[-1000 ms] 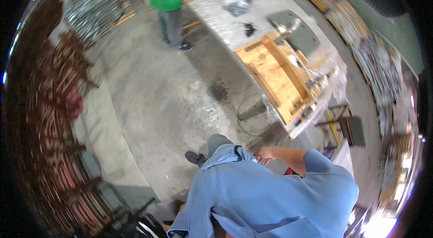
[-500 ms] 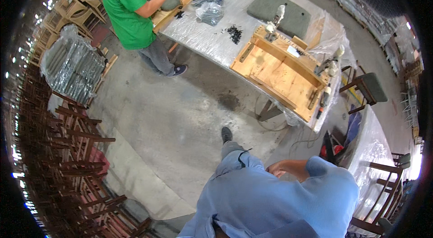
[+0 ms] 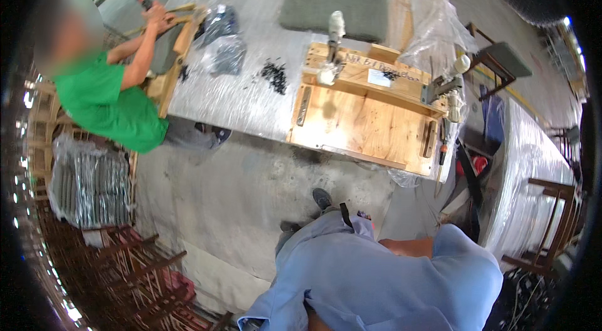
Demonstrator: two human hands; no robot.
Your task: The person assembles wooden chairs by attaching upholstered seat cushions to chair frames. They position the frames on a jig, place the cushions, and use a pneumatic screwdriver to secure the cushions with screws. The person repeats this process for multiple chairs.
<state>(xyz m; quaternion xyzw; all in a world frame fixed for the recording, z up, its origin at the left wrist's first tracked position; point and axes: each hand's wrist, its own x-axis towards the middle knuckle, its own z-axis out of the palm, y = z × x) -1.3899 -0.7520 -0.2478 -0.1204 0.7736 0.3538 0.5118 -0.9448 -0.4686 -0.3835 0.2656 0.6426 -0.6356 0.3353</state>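
Note:
My right arm bends in front of my waist, and of my right hand (image 3: 390, 245) only a sliver shows past the blue shirt; its fingers are hidden. A bit of my left arm (image 3: 317, 322) shows at the lower edge, while that hand is out of sight. Ahead of me a shallow wooden jig (image 3: 364, 121) lies on the plastic-covered table (image 3: 251, 24). Two toggle clamps with white-wrapped handles, a left one (image 3: 335, 30) and a right one (image 3: 458, 71), are fixed to its back rail. A power screwdriver (image 3: 443, 148) rests at its right end.
Behind the jig lies a grey-green seat panel (image 3: 332, 5). Small black pieces (image 3: 274, 75) and dark plastic bags (image 3: 222, 39) lie left of it. A co-worker in green (image 3: 110, 105) holds a power driver (image 3: 145, 2) at the far left. Wrapped stacks (image 3: 93, 183) and chair frames (image 3: 144, 274) stand left.
The jig and table now appear nearer and squarer to me. My right hand, seen curled before, is mostly hidden. The co-worker appears farther left, and both my shoes now show.

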